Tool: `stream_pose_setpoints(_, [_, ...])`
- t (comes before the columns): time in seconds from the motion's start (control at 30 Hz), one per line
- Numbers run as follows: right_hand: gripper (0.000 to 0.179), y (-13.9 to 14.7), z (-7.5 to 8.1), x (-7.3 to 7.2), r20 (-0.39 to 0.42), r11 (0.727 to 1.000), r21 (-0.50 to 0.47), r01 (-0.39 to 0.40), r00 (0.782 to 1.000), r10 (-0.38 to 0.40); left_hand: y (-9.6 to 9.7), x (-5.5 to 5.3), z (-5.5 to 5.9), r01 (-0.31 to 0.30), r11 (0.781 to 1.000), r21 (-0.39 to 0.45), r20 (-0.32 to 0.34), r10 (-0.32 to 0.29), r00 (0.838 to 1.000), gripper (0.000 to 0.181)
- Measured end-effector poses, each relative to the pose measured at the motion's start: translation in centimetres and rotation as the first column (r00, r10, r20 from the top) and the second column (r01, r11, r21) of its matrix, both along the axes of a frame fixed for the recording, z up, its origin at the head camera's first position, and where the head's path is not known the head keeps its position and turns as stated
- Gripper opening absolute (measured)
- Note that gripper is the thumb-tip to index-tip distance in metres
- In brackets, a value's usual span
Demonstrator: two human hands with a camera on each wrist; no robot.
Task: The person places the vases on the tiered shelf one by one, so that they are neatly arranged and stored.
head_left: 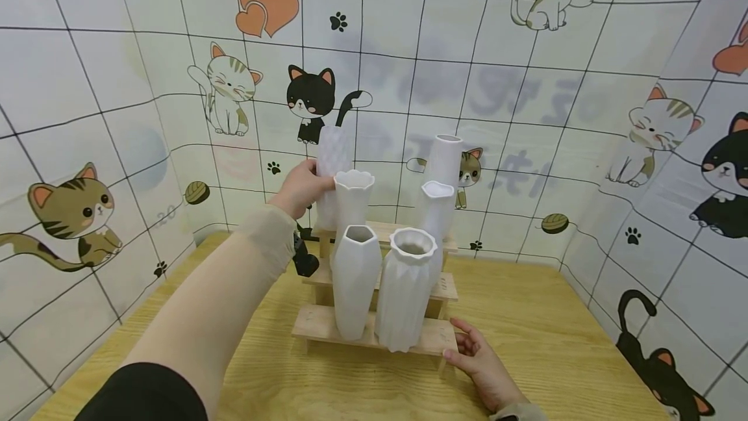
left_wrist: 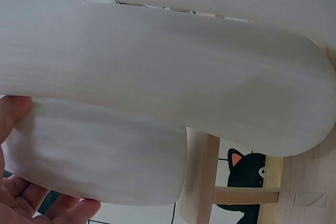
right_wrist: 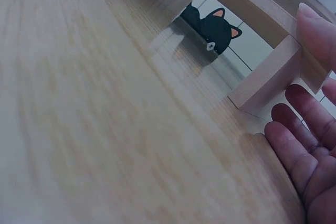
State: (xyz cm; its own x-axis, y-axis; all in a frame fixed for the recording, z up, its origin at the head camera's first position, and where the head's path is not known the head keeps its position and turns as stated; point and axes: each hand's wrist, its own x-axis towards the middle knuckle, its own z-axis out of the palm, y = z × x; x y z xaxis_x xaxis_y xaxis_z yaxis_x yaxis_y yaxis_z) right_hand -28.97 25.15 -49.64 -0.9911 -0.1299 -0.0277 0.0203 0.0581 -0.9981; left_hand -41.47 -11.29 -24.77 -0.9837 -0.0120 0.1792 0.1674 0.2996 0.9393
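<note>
My left hand (head_left: 308, 188) grips a tall white textured vase (head_left: 332, 154) at the back left of a stepped wooden rack (head_left: 318, 323). In the left wrist view the vase (left_wrist: 100, 156) fills the frame, with my palm and fingers (left_wrist: 21, 198) curled under it. In front of it stand a scalloped vase (head_left: 353, 203), a faceted vase (head_left: 354, 278) and a ribbed vase (head_left: 406, 288). Two more white vases (head_left: 441, 177) stand at the back right. My right hand (head_left: 467, 348) lies flat on the table, its fingers (right_wrist: 302, 145) straight and touching the rack's lower right corner (right_wrist: 268, 74).
The wooden table (head_left: 543, 343) is enclosed on three sides by walls with cat pictures (head_left: 310, 99). A black wrist-mounted device (head_left: 305, 258) hangs under my left forearm, close to the rack's left side.
</note>
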Motion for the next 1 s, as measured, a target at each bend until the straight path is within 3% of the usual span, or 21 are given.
stream_pose_setpoints(1.0, [0.077,0.1,0.2,-0.1,0.011,1.000,-0.009,-0.023,1.000,0.023,0.6,-1.1,-1.2,0.041,0.999,-0.022,-0.010,-0.041,0.999,0.059])
